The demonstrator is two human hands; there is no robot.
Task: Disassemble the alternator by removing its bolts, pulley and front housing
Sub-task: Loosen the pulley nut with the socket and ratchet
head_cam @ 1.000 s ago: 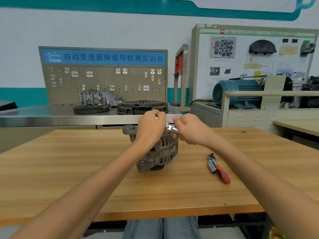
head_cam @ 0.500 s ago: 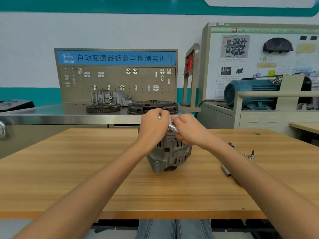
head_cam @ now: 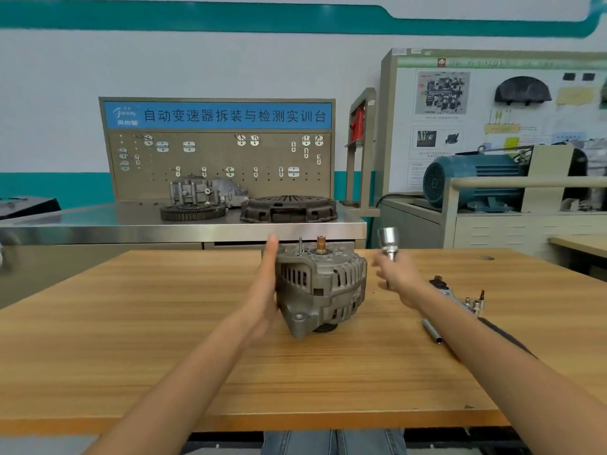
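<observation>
Grey cast metal, the alternator sits near the middle of the wooden tabletop, resting on its lower end with a copper-coloured shaft stub standing upright from its top face. A thin stud rises just beside that stub. The left hand lies flat against the alternator's left side, fingers straight and pointing away from the person, steadying the housing rather than curling round it. The right hand is raised clear of the alternator, to its right, and grips the narrow stem of a shiny metal part with a wider cup at the top; it may be a socket, though the blur makes this uncertain. On the tabletop to the right, partly hidden by the right forearm, lie a slim metal tube and a small cluster of bits. Behind the tabletop a steel bench carries a toothed ring and a dark clutch cover.
</observation>
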